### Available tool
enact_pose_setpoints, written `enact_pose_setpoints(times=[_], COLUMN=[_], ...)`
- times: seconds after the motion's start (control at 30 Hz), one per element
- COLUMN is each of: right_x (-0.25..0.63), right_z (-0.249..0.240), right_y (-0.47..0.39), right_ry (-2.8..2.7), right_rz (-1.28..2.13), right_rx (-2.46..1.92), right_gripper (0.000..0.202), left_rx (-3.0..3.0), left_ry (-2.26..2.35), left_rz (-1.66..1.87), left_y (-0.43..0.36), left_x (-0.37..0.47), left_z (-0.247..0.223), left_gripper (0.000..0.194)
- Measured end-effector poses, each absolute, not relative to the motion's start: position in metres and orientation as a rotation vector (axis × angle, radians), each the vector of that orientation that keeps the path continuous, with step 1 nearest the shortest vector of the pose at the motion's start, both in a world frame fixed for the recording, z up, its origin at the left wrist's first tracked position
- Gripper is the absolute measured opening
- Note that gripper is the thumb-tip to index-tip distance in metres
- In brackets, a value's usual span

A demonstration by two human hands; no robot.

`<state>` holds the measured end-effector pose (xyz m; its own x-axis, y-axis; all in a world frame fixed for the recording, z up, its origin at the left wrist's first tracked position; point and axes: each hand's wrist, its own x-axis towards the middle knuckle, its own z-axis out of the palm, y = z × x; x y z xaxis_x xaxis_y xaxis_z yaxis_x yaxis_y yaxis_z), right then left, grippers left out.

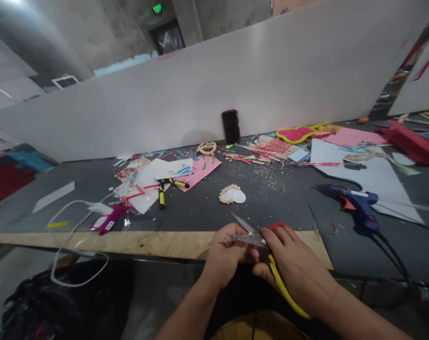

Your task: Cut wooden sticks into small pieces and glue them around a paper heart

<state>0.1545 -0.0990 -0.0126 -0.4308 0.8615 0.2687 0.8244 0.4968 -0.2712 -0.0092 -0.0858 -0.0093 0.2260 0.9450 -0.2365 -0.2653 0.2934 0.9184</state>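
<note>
Our right hand (292,262) grips the scissors (262,243), blades parted; our left hand (223,252) pinches something small between them, steadying it; the tabletop (200,212) lies just beyond.

A blue glue gun (356,208) lies near the worktop's (200,215) right edge; a black phone (230,126) (upright) leans at its back edge.

Dim, even indoor light; soft focus, wide-angle bending at edges
</note>
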Motion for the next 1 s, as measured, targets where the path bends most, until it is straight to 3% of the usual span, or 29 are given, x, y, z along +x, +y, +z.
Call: enact_pose_setpoints(times=[0.17, 0.37, 0.43, 0.9, 1.0], right_x=[0.155, 0.159, 0.161, 0.164, 0.163], right_z=[-0.011, -0.018, -0.019, -0.014, -0.014], right_y=[-0.105, -0.104, -0.101, -0.101, -0.103], right_ry=[-2.362, -2.404, -2.417, -2.407, -2.385], right_rz=[0.191, 0.167, 0.160, 0.108, 0.097], right_rx=[-1.376, -1.415, -1.434, -1.550, -1.501], right_gripper=[0.048, 0.016, 0.013, 0.027, 0.038], left_rx=[0.864, 0.895, 0.881, 1.321, 1.330], left_ry=[0.819, 0.829, 0.878, 1.307, 1.297], left_rz=[0.820, 0.766, 0.782, 1.077, 1.157], left_y=[-0.078, -0.074, -0.075, -0.091, -0.093], left_x=[-0.016, -0.015, -0.012, -0.002, 0.001], left_z=[-0.010, -0.010, -0.010, -0.025, -0.024], left_gripper=[0.026, 0.028, 0.027, 0.019, 0.018])
